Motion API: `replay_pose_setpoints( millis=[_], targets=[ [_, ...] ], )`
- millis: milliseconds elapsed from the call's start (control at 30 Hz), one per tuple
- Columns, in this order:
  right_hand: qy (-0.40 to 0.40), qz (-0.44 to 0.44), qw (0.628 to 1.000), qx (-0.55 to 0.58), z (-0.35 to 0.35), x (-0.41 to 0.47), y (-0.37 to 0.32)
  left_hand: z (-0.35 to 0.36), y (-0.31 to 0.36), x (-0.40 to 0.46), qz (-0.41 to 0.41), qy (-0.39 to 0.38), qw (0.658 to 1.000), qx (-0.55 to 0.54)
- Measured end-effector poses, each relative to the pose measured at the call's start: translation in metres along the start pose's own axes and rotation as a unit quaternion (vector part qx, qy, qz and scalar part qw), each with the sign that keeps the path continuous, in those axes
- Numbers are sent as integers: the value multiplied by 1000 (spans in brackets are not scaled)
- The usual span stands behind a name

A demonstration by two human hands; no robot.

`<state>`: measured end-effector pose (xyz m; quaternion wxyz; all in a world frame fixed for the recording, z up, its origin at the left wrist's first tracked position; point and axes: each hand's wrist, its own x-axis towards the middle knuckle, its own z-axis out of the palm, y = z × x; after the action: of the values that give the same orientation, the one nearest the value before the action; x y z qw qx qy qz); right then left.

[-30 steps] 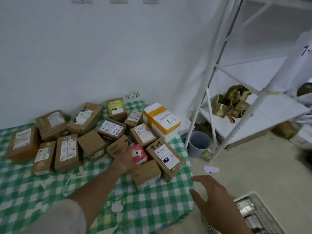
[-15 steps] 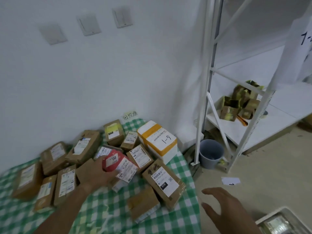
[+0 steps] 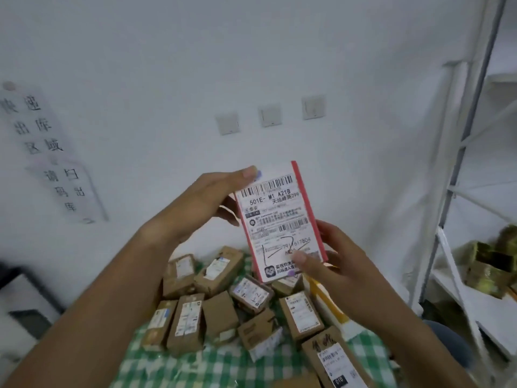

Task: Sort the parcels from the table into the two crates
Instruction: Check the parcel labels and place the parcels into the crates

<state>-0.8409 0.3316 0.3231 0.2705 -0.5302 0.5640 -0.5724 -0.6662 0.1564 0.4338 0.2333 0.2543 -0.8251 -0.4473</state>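
Observation:
A small red parcel (image 3: 275,217) with a white shipping label is held up in front of the wall, its label facing me. My left hand (image 3: 205,203) grips its upper left edge, thumb at the top corner. My right hand (image 3: 333,264) holds its lower right corner, thumb across the label. Below, several brown cardboard parcels (image 3: 221,312) lie on the table with the green checked cloth (image 3: 195,365). A white and yellow box (image 3: 330,306) lies partly hidden behind my right hand. No crate is in view.
A white metal shelf rack (image 3: 458,169) stands at the right, with gold boxes (image 3: 486,264) on a low shelf and a grey bucket (image 3: 453,345) at its foot. The white wall behind carries three switch plates (image 3: 270,116) and a paper sign (image 3: 53,155).
My left hand lifted the red parcel from the table up to eye level. My right hand came up from beside the table and took hold of its lower corner. The view tilted upward.

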Motion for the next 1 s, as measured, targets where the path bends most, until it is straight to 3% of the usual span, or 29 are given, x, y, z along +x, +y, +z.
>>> replay_pose_setpoints(
  millis=[267,500,833,1000],
  targets=[
    [132,17,987,88,-25,16,-30,19,1,4,8,65,983,-170],
    [172,50,977,113,-59,18,-44,72,14,18,49,91,950,-294],
    [289,21,899,329,-45,-23,-43,145,31,12,109,20,952,-284],
    [349,-22,871,345,-63,-45,-51,175,34,8,128,-16,958,-257]
  ],
)
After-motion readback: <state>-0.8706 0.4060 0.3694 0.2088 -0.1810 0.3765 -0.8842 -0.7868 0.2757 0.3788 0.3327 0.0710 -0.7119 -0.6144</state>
